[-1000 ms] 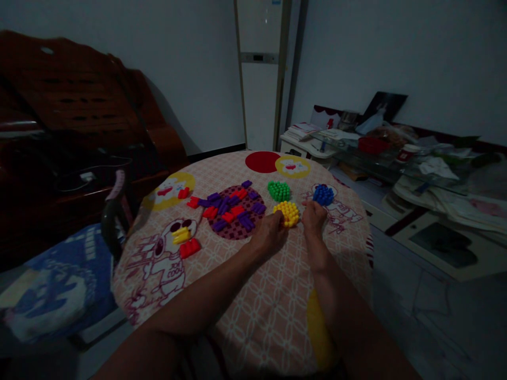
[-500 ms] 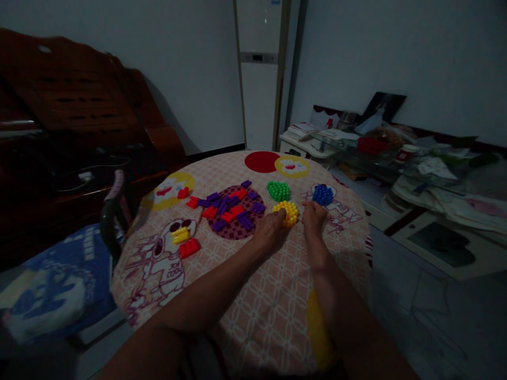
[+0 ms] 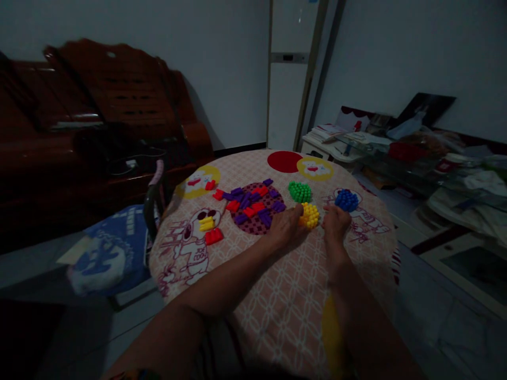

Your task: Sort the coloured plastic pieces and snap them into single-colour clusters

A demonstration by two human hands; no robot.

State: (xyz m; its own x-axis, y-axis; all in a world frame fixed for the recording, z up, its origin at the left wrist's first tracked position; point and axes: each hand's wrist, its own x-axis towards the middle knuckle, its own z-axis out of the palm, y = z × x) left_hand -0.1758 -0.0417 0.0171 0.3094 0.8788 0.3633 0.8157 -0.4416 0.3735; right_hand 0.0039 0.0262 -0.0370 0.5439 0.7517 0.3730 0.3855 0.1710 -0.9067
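My left hand (image 3: 285, 226) is closed on the left side of a yellow cluster of knobbly plastic blocks (image 3: 309, 216), which rests at the table's middle right. Just to the right, my right hand (image 3: 336, 220) is curled into a loose fist, a small gap away from the yellow cluster. What its fingers hold, if anything, is hidden. Beyond the right knuckles lies a blue knobbly cluster (image 3: 347, 200), partly behind the hand. A green knobbly cluster (image 3: 300, 191) lies behind the yellow one.
Loose red and purple toy blocks (image 3: 247, 199) are scattered left of my hands. Nearer the left edge of the round table (image 3: 253, 295) lie yellow blocks (image 3: 206, 224) and a red block (image 3: 214, 236). A chair (image 3: 114, 248) stands left; a cluttered glass-topped cabinet (image 3: 380, 153) stands right.
The view has turned left, so everything sits further right in the picture. My left hand stays on the yellow cluster, and my right hand remains curled beside the blue one.
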